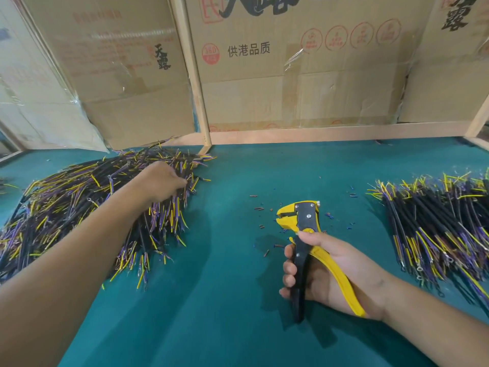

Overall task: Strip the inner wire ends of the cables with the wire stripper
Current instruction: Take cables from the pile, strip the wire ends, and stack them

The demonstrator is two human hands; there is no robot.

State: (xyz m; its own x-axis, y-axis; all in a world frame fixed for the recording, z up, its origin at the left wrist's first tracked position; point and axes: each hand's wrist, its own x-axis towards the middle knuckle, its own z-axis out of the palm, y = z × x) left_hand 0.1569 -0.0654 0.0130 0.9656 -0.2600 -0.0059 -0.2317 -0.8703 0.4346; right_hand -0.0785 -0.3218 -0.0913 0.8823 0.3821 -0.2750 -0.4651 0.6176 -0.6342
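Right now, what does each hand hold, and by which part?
Right hand grips the yellow-and-black wire stripper by its handles. Left hand reaches into the left cable pile; grasp unclear.

Teal-green surface [232,327], plain and unpatterned. Black cables with yellow and purple inner wires in the left heap [79,207]; same black, yellow and purple in the right heap [436,234]. Yellow and black wire stripper [304,229], yellow at the head and one handle, black at the other. Tiny brown and blue scraps [260,208] scattered on the teal. Tan cardboard boxes [304,83] behind, printed in black characters and red round stamps. Pale wooden frame [195,83].
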